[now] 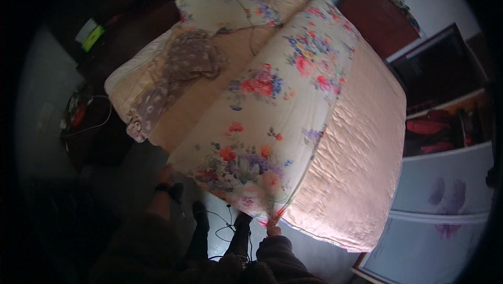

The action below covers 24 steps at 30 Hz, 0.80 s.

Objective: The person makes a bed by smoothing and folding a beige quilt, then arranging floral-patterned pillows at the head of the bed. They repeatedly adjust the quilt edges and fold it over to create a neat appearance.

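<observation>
Bedroom floor point(217, 242): grey where lit; dark cables point(225, 227) are strewn between the two hands, at the person's feet.
Bed: peach quilted bedding point(361, 153) is spread to the right of the right fingers and well beyond them.
Floral cover point(262, 121): laid as a broad band across the bed, stretching away from both hands' fingers.
Right hand point(273, 229): the fingers are clenched on the cover's near right corner, which is gathered into a bunch.
Left hand point(165, 173): held at the near left corner; in shadow, whether cloth is gripped cannot be told. A dark wristband point(162, 186) is worn just below the fingers.
Patterned cloth point(191, 61): crumpled, beyond the left fingers.
Floral pillows point(215, 12): set at the far end, well away from the fingers.
Pale cabinet doors point(419, 247): seen well to the right of the right fingers.
</observation>
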Each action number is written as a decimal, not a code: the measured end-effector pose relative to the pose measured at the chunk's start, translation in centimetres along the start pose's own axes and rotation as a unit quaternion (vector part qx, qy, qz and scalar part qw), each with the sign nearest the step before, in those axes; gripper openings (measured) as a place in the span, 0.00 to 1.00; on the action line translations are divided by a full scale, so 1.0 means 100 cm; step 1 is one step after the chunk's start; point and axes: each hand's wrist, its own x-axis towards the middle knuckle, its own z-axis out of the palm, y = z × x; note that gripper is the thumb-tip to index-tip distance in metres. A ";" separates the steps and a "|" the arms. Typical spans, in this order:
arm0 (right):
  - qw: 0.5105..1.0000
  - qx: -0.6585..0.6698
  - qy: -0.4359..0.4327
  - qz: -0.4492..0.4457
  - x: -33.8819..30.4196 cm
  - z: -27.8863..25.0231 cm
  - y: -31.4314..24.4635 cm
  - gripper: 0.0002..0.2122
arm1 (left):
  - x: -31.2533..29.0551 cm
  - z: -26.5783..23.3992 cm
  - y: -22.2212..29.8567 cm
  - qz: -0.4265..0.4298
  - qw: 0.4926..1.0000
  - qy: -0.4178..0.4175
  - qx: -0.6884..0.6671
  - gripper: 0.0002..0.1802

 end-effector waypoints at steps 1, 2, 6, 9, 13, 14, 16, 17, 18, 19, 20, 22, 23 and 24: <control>0.999 -0.047 0.017 0.000 -0.006 0.001 -0.001 0.31 | 0.010 -0.010 -0.007 -0.001 0.999 0.034 0.022 0.25; 0.999 -0.001 0.044 0.016 -0.011 0.002 -0.004 0.30 | 0.023 -0.023 -0.012 -0.043 0.997 0.047 0.050 0.23; 0.973 0.069 0.207 -0.080 -0.031 -0.006 -0.041 0.24 | 0.058 -0.102 -0.032 -0.004 0.997 -0.022 -0.075 0.18; 0.948 0.085 0.214 -0.218 -0.045 -0.016 -0.103 0.19 | 0.052 -0.166 -0.022 0.033 0.999 0.026 -0.010 0.14; 0.867 0.105 0.195 -0.445 -0.074 0.001 -0.223 0.11 | 0.011 -0.232 0.006 -0.004 0.989 0.085 -0.119 0.11; 0.870 0.103 0.166 -0.452 -0.085 0.012 -0.256 0.11 | 0.003 -0.241 0.016 0.007 0.991 0.093 -0.099 0.11; 0.881 0.174 0.026 -0.439 -0.109 0.039 -0.319 0.12 | -0.008 -0.253 0.036 0.005 0.991 0.129 -0.043 0.09; 0.829 0.138 0.047 -0.540 -0.122 0.050 -0.350 0.11 | -0.012 -0.257 0.046 0.002 0.990 0.140 -0.020 0.09; 0.839 0.175 -0.040 -0.514 -0.135 0.060 -0.378 0.11 | -0.015 -0.259 0.056 0.000 0.991 0.134 -0.009 0.08; 0.855 0.200 -0.144 -0.457 -0.147 0.068 -0.404 0.11 | -0.017 -0.259 0.066 -0.001 0.992 0.125 0.000 0.08; 0.862 0.222 -0.167 -0.424 -0.157 0.074 -0.433 0.11 | -0.017 -0.260 0.077 -0.001 0.994 0.110 0.007 0.07; 0.860 0.272 -0.228 -0.366 -0.174 0.082 -0.486 0.10 | -0.014 -0.259 0.101 -0.001 0.997 0.069 0.016 0.06; 0.852 0.306 -0.229 -0.356 -0.179 0.085 -0.510 0.10 | -0.011 -0.258 0.113 -0.001 0.999 0.050 0.018 0.06; 0.838 0.344 -0.233 -0.353 -0.180 0.086 -0.536 0.11 | -0.006 -0.258 0.127 0.001 0.999 0.037 0.014 0.06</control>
